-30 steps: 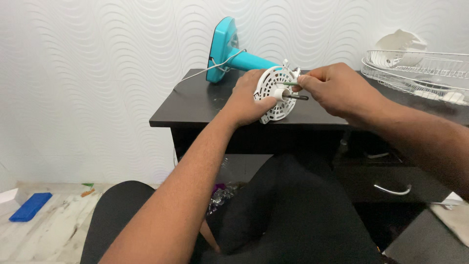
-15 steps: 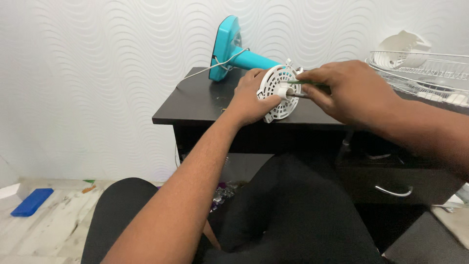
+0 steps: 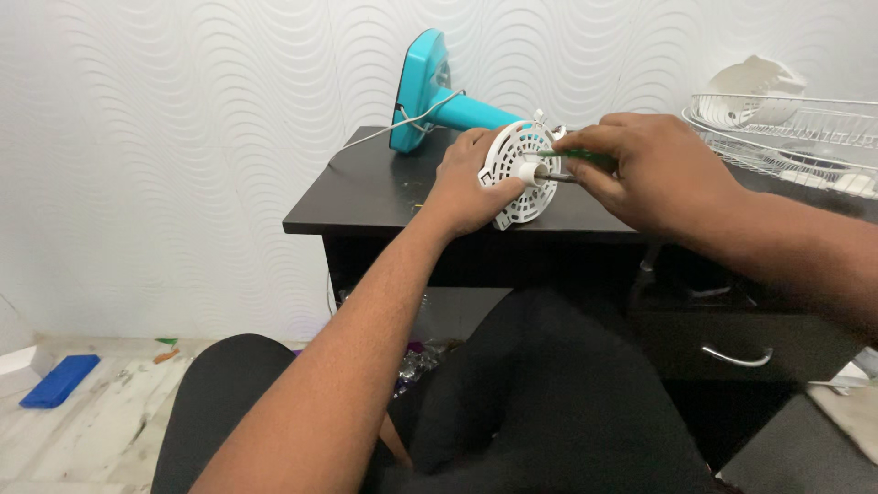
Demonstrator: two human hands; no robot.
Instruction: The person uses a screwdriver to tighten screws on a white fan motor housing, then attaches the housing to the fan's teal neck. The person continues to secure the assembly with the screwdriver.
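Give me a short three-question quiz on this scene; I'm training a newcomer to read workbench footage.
1. True or false: the left hand grips the white slotted disc.
2. What does the right hand hold? A) a green-handled screwdriver B) a hammer C) a blue block
3. What does the turquoise fan stand lie on?

Key: 1. True. 2. A, its tip at the disc's hub. 3. The black desk, against the wall.

Bare desktop [image 3: 366,197] left of the hands; wire basket [image 3: 786,137] crowds the right.
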